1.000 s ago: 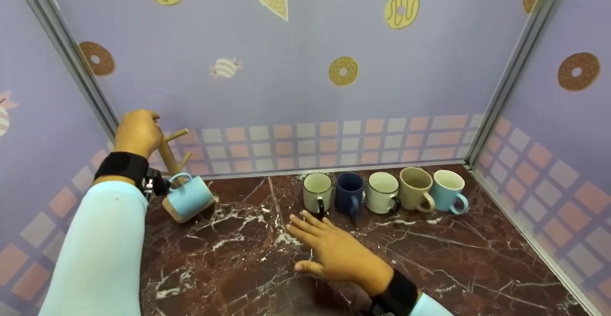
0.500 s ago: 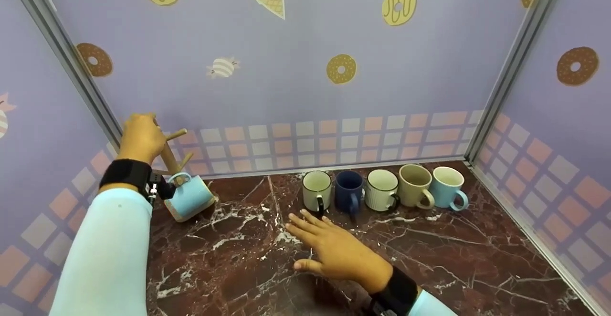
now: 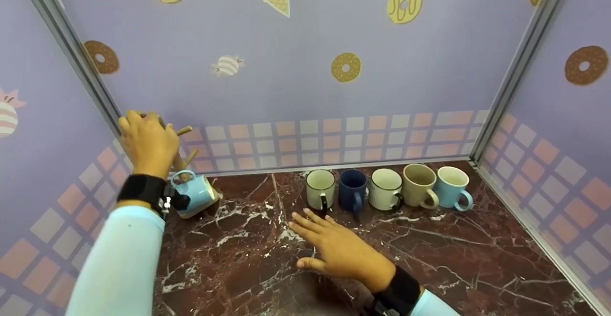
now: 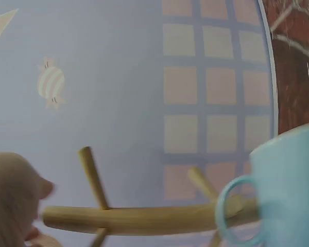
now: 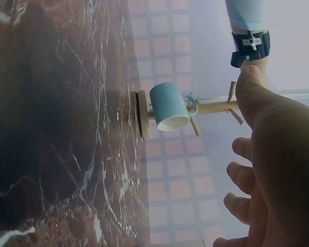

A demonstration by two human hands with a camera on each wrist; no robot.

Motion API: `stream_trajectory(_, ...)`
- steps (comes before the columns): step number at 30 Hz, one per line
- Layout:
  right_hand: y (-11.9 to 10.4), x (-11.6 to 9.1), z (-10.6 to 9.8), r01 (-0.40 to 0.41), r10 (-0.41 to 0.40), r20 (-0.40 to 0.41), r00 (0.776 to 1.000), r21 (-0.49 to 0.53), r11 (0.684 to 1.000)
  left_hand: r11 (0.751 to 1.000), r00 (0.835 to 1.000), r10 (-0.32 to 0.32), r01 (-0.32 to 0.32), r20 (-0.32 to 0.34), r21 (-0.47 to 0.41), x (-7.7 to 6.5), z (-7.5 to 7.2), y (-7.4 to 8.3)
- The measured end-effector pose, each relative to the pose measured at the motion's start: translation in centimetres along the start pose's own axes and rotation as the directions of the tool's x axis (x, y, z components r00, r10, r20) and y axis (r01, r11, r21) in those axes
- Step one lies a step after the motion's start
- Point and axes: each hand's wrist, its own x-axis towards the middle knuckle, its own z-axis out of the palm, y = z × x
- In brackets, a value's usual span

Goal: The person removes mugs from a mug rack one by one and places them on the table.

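Observation:
A wooden mug tree stands at the back left, its post partly behind my left hand. That hand is at the top of the post; in the left wrist view the post's end shows just beside the loosely bent fingers, not enclosed by them. A light blue mug hangs tilted by its handle on a low peg, close above the wooden base. My right hand is held palm down with spread fingers, holding nothing, in front of a pale green mug with a black handle.
To the right of the pale green mug stand a navy mug, a white ribbed mug, a beige mug and another light blue mug, in a row along the back wall. The tabletop is dark red marble.
My left hand has shifted slightly right at the top of the mug tree and its fingers have loosened from the post. My right hand has stayed in place; the head view has moved slightly.

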Motion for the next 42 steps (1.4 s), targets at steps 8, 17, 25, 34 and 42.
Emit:
stream_trajectory(8,0.2,-0.1,0.1,0.001,-0.001,-0.011,1.0,0.011,1.0,0.954,0.941,0.04,-0.135,-0.336,-0.266,-4.5,4.4,-1.2)
stream_trajectory(17,0.2,-0.1,0.0,-0.006,0.006,-0.009,1.0,0.007,1.0,0.918,0.963,-0.093,-0.014,-0.251,-0.395,-8.7,8.4,-4.7)
stream_trajectory(25,0.1,0.0,0.0,-0.002,0.002,-0.004,1.0,0.001,1.0,0.917,0.983,-0.182,0.168,-0.006,-0.361,-11.0,11.4,-8.3)
stream_trajectory(34,0.1,-0.1,0.1,0.003,-0.003,0.001,1.0,0.004,1.0,0.936,0.972,-0.119,0.178,0.202,-0.303,-11.4,12.6,-10.3)
stream_trajectory(42,0.1,0.0,0.2,-0.001,0.001,0.008,1.0,-0.002,1.0,0.908,0.962,-0.098,0.192,0.256,-0.373,-10.8,12.4,-10.6)
